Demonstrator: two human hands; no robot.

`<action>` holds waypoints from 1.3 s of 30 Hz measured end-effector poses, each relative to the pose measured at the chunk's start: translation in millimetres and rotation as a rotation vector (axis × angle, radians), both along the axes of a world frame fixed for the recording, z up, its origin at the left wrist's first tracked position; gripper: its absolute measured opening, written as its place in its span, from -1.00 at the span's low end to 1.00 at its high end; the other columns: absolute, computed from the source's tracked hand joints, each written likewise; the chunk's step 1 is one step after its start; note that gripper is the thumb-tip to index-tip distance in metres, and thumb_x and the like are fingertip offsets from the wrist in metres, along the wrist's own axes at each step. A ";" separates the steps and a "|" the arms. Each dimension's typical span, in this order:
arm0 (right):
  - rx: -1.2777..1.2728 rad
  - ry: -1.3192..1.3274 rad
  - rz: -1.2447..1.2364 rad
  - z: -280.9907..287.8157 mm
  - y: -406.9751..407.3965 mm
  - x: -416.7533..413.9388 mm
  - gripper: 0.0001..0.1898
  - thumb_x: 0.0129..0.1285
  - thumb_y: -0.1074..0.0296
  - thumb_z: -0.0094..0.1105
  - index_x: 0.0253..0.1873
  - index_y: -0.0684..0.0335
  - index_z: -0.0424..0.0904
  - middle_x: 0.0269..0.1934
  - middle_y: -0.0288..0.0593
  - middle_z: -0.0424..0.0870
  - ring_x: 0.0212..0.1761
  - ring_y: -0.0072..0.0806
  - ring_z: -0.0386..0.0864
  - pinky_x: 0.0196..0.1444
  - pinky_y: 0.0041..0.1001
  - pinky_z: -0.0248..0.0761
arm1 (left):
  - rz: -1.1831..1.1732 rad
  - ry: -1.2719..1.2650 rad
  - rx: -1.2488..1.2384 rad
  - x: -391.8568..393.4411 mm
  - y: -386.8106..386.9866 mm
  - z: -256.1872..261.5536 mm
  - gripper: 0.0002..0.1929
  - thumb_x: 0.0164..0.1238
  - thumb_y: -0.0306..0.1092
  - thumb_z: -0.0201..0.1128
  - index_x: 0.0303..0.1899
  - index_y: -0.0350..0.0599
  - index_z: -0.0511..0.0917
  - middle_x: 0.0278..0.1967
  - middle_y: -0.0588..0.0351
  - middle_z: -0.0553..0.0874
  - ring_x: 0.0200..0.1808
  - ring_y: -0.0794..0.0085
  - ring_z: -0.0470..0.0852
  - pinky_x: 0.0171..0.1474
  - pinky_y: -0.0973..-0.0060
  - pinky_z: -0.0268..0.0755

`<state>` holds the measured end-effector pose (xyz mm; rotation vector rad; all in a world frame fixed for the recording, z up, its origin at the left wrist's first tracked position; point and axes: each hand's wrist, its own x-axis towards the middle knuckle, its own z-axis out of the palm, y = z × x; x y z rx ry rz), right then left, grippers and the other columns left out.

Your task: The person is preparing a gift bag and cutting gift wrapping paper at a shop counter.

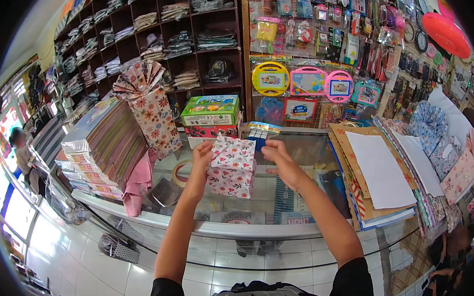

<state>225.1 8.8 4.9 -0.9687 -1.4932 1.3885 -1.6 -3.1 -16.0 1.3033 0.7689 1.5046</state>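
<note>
A box wrapped in white paper with red and pink flowers [231, 168] stands on the glass counter [166, 166] in front of me. My left hand [202, 156] grips its upper left edge, fingers bent against the paper. To the right of the box, my right hand [281, 163] hovers apart from it, fingers spread and holding nothing. Just behind the box, a puzzle cube in a package [258, 139] is partly hidden. A roll of tape [178, 173] lies left of my left wrist.
Stacked books [102, 148] and a pink cloth [139, 182] are on the left, beside a tall flowered gift parcel [153, 114]. A green toy box [211, 109] stands behind. Paper sheets [382, 169] and wrapped gifts [463, 170] fill the right. Other people appear at both sides.
</note>
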 end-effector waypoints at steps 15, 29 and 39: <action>0.669 -0.034 -0.114 -8.8 -5.4 -10.7 -0.33 0.00 0.44 0.35 0.19 0.18 0.14 0.14 -0.17 0.29 0.22 -0.42 0.27 0.16 -0.35 0.26 | 0.011 0.088 0.264 10.2 -13.9 6.2 -0.16 -0.06 -0.64 0.31 0.27 -0.08 0.02 0.22 0.00 0.30 0.29 0.27 0.23 0.33 0.30 0.03; 0.865 -0.290 -0.173 1.9 -1.4 3.6 -0.82 0.06 0.37 0.33 -0.21 0.20 0.59 0.02 -0.29 0.43 0.05 -0.44 0.39 0.04 -0.39 0.30 | 0.278 0.649 0.486 2.2 -7.4 18.2 -0.72 -0.02 -0.43 0.43 -0.20 -0.14 0.61 0.05 0.04 0.52 0.18 0.28 0.42 0.18 0.39 0.29; 0.834 -0.239 -0.011 12.5 -6.5 4.5 -0.86 0.07 0.43 0.32 -0.28 0.26 0.57 -0.01 -0.12 0.57 0.07 -0.36 0.49 0.14 -0.40 0.30 | 0.149 0.634 0.601 -4.8 0.6 29.6 -0.80 -0.08 -0.49 0.45 -0.38 -0.19 0.59 -0.11 0.04 0.64 -0.02 0.29 0.58 0.09 0.44 0.34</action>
